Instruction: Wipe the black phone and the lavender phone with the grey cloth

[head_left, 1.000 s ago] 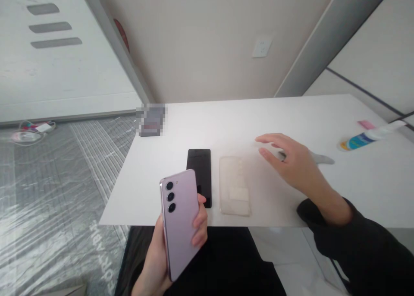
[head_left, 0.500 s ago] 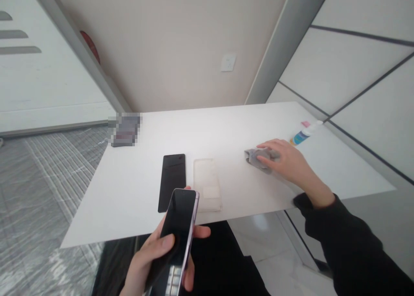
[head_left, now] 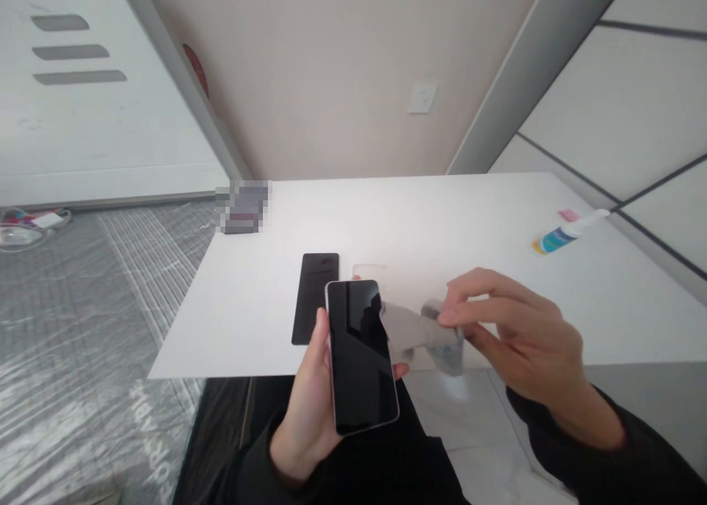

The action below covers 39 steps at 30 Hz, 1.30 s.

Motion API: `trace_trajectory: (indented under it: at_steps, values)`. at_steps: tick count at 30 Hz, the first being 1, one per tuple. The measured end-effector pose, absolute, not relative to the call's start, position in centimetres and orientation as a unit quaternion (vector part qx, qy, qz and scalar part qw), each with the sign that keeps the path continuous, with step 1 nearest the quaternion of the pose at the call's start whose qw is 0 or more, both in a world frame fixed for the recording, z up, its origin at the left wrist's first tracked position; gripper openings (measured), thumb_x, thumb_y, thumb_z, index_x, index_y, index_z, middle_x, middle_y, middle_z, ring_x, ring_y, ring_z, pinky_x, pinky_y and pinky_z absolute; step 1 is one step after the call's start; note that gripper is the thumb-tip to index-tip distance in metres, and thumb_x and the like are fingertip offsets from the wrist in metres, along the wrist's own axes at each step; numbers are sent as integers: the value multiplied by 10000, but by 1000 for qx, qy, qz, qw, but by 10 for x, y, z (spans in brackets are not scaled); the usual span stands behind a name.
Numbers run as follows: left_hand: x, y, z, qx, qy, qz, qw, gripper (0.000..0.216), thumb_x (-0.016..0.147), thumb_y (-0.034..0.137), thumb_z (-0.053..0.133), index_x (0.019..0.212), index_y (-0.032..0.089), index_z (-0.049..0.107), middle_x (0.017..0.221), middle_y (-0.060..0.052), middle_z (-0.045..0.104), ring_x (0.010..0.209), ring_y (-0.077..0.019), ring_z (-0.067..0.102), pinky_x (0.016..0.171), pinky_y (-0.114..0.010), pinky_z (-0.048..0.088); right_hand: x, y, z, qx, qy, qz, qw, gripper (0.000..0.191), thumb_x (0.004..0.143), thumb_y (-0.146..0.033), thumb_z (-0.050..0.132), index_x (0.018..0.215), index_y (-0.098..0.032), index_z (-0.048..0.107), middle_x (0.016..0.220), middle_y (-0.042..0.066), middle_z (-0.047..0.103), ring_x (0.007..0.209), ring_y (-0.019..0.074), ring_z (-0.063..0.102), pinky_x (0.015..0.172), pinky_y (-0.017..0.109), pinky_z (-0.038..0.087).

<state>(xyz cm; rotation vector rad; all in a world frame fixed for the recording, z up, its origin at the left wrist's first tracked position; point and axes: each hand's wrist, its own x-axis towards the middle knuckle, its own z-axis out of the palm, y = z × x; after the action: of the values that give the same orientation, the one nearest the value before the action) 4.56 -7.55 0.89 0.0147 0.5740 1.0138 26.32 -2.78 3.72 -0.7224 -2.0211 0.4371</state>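
Note:
My left hand (head_left: 309,394) holds a smartphone (head_left: 360,354) with its dark screen facing up, in front of the white table's (head_left: 442,218) near edge. My right hand (head_left: 519,336) pinches a grey cloth (head_left: 423,332) whose free end hangs against the phone's right side. A flat black rectangle (head_left: 314,295) lies on the table just behind the phone. Next to it lies a clear phone case (head_left: 370,272), mostly hidden by the phone and the cloth.
A small blue-and-white bottle (head_left: 563,232) lies on its side at the table's right, beside a pink item (head_left: 568,215). A blurred dark object (head_left: 243,207) sits at the far left corner. Plastic sheeting (head_left: 82,328) covers the floor on the left.
My right hand picked the grey cloth off the table and brought it to the phone. My left hand turned the phone from back-up to screen-up and raised it.

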Motion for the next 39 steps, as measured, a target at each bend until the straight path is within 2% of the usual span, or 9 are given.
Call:
trace_trajectory:
  at_steps: [4,7,9,13,18,24,27,32,39]
  values:
    - [61,-67,14,-32,266,481,834,549,1084,490,313,1370,170,655,977,-79,764,815,-173,727,890,-316,589,224,-37,22,-231,-861,126,435,155,1004,-92,552,1045,-171,678,932,71,759,877,185,710,821,318,629]
    - [60,-65,16,-39,266,503,821,531,1086,469,330,1354,157,665,931,-71,756,831,-170,727,900,-288,577,212,-39,12,-236,-888,73,388,180,1029,-181,553,1135,-149,695,1114,123,762,1097,250,687,1024,448,586]
    - [56,-64,16,-32,271,513,814,498,1079,462,371,1348,169,671,973,-77,763,890,-182,736,901,-283,576,210,-40,7,-258,-894,61,360,232,1030,-220,563,1210,-149,692,1231,152,723,1208,288,637,1049,502,568]
    - [51,-63,11,-29,286,509,811,502,1046,517,452,1332,177,687,1090,-103,773,970,-201,739,897,-286,585,208,-47,2,-246,-901,66,351,263,1020,-90,520,1199,-152,702,1147,118,751,1077,225,678,935,394,624]
    - [47,-63,10,-43,304,472,827,621,1049,584,383,1183,103,752,1146,-138,770,952,-159,735,873,-203,568,210,-51,4,-202,-923,84,318,271,1058,-137,463,1173,-169,707,1061,66,784,962,190,713,851,318,641]
    - [49,-68,7,-72,273,446,849,573,1066,541,369,1144,120,750,864,-74,767,783,-181,732,897,-313,566,214,-32,7,-331,-892,37,305,344,1004,-83,519,1279,-210,682,1163,101,736,1050,260,714,773,331,639]
    - [47,-65,5,-80,259,451,850,662,1080,546,288,1164,66,736,1004,-120,779,952,-186,734,986,-274,521,203,-39,7,-279,-912,24,299,309,1013,-91,505,1256,-141,690,1045,118,745,989,265,717,824,377,635]
    - [40,-65,5,-70,240,435,865,684,1055,598,341,1206,53,726,1186,-142,762,1034,-174,723,964,-227,517,204,-49,15,-181,-942,65,274,331,1035,-75,391,1093,-123,713,944,108,756,852,205,710,690,309,605]
    - [47,-76,7,-36,295,413,861,463,1070,429,435,1304,120,688,1104,-117,770,1042,-249,724,1026,-389,518,223,-22,34,-313,-909,47,271,254,1017,-92,454,1011,-174,694,952,85,715,746,180,672,594,290,551]
